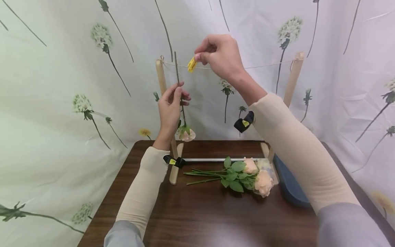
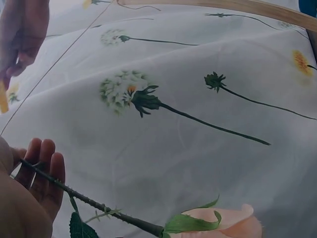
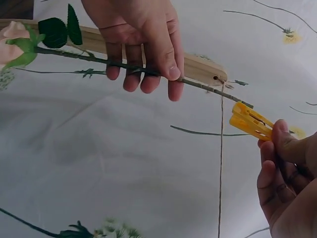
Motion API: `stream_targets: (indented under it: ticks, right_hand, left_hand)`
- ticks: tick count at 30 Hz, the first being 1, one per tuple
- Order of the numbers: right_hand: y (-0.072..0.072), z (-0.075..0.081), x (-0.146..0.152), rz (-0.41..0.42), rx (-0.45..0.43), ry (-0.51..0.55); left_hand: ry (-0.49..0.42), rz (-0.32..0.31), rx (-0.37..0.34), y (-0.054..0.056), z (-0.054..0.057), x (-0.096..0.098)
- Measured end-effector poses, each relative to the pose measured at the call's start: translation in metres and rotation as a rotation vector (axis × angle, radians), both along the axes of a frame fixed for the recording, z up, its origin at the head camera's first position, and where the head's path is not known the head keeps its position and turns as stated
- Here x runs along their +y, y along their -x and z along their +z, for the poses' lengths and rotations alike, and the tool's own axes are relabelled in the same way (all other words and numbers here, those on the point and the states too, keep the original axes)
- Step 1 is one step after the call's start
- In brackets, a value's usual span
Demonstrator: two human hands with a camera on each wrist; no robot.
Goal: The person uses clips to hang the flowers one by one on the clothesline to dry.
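Note:
My left hand pinches the green stem of a pale pink rose between thumb and fingers. The rose hangs head down, its bare stem end rising past the string. In the right wrist view the thumb of the left hand presses along the stem. My right hand pinches a yellow clothespin by one end, up at the string. In the right wrist view the clothespin has its other end close by the stem's cut tip.
The string is tied between two wooden posts with feet on the dark table. Several cut roses lie with leaves and stems in front of a white rod. A blue container stands at the right, partly behind my right arm.

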State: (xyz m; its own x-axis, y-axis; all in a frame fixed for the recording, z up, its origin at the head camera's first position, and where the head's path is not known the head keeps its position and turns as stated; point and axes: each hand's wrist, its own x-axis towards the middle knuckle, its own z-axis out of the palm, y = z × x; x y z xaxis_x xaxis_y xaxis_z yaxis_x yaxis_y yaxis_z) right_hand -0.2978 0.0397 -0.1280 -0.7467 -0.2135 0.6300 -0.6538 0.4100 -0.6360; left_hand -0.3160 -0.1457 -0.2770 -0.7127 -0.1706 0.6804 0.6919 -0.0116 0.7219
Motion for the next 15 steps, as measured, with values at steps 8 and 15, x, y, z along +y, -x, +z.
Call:
stream_targets:
  ticks: [8, 15]
  right_hand:
    - [0.013, 0.012, -0.023, -0.022, -0.091, 0.075]
    - [0.024, 0.011, -0.035, -0.057, -0.242, 0.096]
  left_hand:
    - [-0.033, -0.033, -0.031, 0.005, 0.006, 0.002]
    - [-0.064, -0.043, -0.076, 0.008, 0.006, 0.001]
